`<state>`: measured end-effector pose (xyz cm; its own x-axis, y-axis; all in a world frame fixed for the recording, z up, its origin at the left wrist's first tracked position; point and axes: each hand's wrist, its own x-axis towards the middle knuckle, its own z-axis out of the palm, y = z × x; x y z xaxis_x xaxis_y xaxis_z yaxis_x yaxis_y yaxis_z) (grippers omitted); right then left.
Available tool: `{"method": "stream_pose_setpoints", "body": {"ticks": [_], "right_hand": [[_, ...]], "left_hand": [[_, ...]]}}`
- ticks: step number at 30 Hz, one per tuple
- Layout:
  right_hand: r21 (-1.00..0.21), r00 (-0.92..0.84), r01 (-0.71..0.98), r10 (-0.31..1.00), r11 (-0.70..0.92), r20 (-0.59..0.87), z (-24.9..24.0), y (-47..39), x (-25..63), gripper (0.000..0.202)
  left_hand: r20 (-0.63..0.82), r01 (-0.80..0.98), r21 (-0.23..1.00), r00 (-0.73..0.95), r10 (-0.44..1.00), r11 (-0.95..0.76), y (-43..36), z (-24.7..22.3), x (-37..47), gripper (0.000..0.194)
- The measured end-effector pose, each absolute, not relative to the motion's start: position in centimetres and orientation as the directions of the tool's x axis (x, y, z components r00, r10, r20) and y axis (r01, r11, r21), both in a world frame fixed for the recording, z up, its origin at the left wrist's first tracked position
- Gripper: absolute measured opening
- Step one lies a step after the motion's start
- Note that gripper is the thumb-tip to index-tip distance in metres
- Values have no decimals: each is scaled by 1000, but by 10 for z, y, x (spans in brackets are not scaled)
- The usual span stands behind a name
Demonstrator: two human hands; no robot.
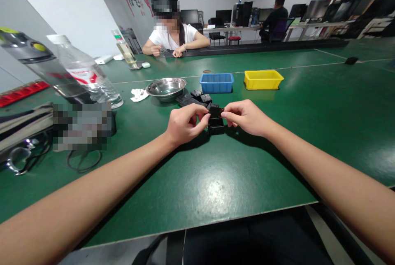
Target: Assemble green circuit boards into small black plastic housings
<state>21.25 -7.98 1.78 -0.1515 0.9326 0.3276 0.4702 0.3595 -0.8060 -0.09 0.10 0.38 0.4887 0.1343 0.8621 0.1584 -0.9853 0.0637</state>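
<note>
Between my hands a small dark piece [216, 111] is held up, its left end pinched by my left hand [189, 122] and its right end by my right hand [245, 117]. Directly below it a black box-like part [216, 127] rests on the green table [216, 199]. Several black parts [197, 98] lie in a pile just behind my hands. A steel bowl [166, 88], a blue bin [217, 83] and a yellow bin [263, 80] stand farther back. What the dark piece is exactly is too small to tell.
At the left stand a clear water bottle [88, 71] and a grey bottle [43, 65], near glasses [21, 160] and a cable loop [84, 161]. Crumpled tissue [139, 94] lies beside the bowl. Across the table sits a person [173, 34]; another sits farther back.
</note>
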Motion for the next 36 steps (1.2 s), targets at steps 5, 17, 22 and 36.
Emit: {"method": "stream_pose_setpoints", "body": {"ticks": [5,17,22,36], "right_hand": [[-829,-125,427,932,361,341,17,-80,211,21],[-807,-64,422,902,413,427,16,-79,213,19],[-791,-38,442,889,424,456,18,-80,214,19],[-755,-4,484,864,442,503,21,-83,213,18]], "left_hand": [[840,186,136,499,213,-973,3,4,-1,7],[816,203,162,522,247,-966,5,3,-1,11],[791,183,182,557,255,-966,4,3,0,11],[709,185,176,657,255,-967,7,4,1,14]]}}
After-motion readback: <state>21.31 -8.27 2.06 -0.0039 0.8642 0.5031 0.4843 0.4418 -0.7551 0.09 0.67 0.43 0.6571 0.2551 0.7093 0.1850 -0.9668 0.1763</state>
